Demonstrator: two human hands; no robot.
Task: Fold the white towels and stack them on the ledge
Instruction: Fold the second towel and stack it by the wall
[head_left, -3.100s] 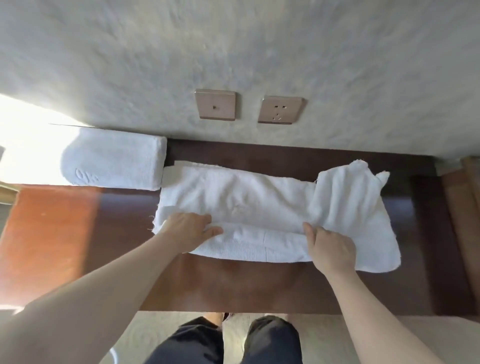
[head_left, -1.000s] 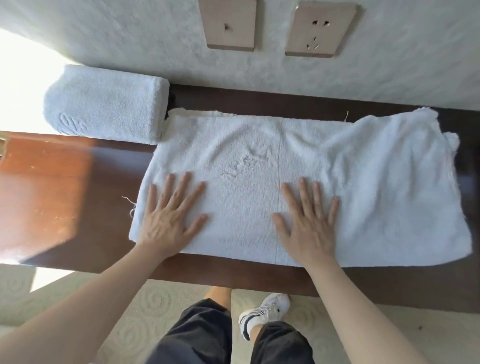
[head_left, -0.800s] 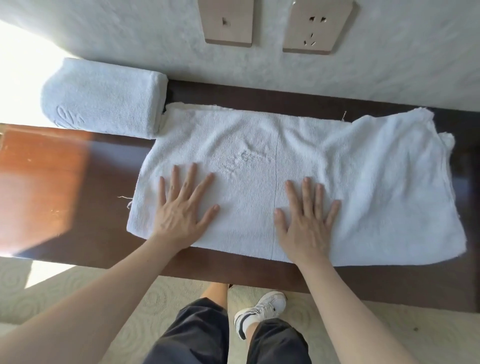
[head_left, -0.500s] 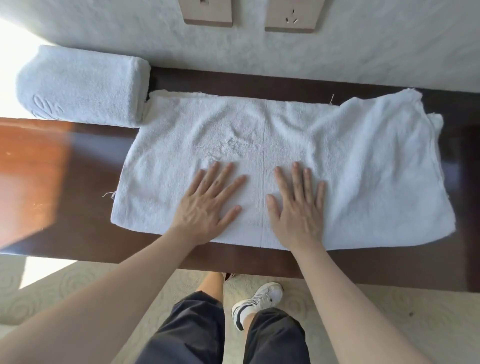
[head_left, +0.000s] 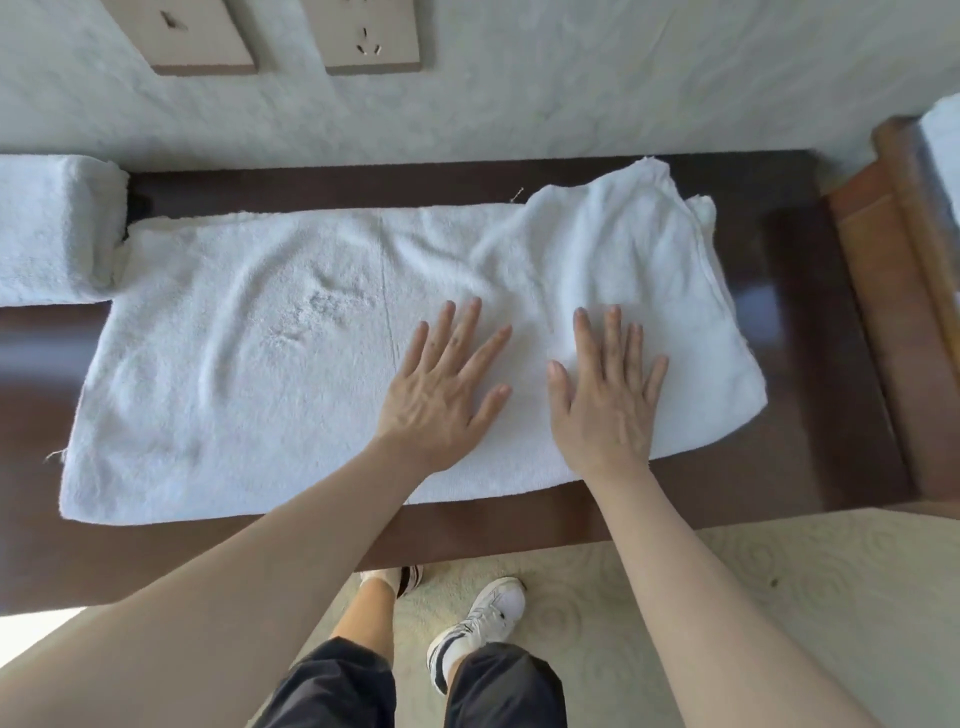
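A long white towel (head_left: 249, 364), folded lengthwise, lies flat along the dark wooden ledge (head_left: 810, 322). Its right end is rumpled and bunched. My left hand (head_left: 441, 389) presses flat on the towel right of its middle, fingers spread. Beside it, my right hand (head_left: 605, 400) lies flat on the towel's right part, fingers straight. A folded white towel (head_left: 52, 228) sits on the ledge at the far left, touching the long towel's corner.
A textured wall with two beige socket plates (head_left: 369, 36) rises behind the ledge. A lighter wooden frame (head_left: 909, 260) borders the ledge on the right. Below are patterned carpet (head_left: 727, 597) and my legs and shoes.
Both hands have slid to the right along the towel, staying flat on it. The view has shifted right, so the folded towel now sits at the left edge.
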